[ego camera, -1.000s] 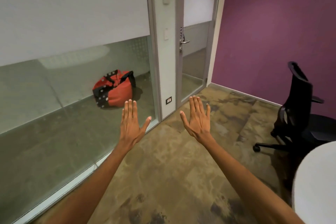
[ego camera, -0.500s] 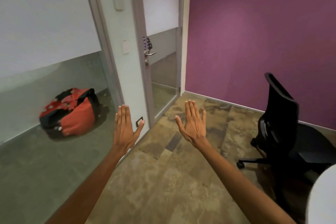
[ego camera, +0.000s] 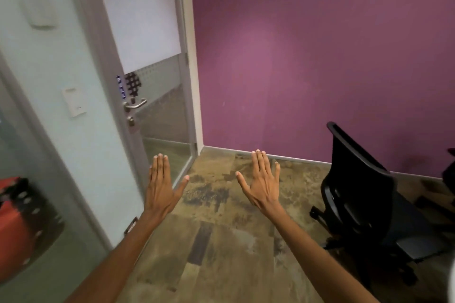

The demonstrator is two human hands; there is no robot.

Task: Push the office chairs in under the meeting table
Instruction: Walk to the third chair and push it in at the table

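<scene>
A black office chair (ego camera: 357, 194) stands at the right on the brown floor, its back turned toward me and its seat pointing right. Only a pale sliver of the white meeting table (ego camera: 451, 280) shows at the bottom right corner. My left hand (ego camera: 161, 187) and my right hand (ego camera: 261, 179) are both stretched out flat in front of me, palms down, fingers apart, holding nothing. Both hands are well left of the chair and touch nothing.
A purple wall (ego camera: 320, 56) closes the room ahead. A glass door (ego camera: 152, 96) with a metal handle stands at the left. Behind the glass partition lies a red and black bean bag (ego camera: 17, 224). A second dark object (ego camera: 449, 172) shows at the right edge.
My view has swung to the right: the door and bean bag slid left and the chair came closer to the middle. Both hands stay outstretched and flat.
</scene>
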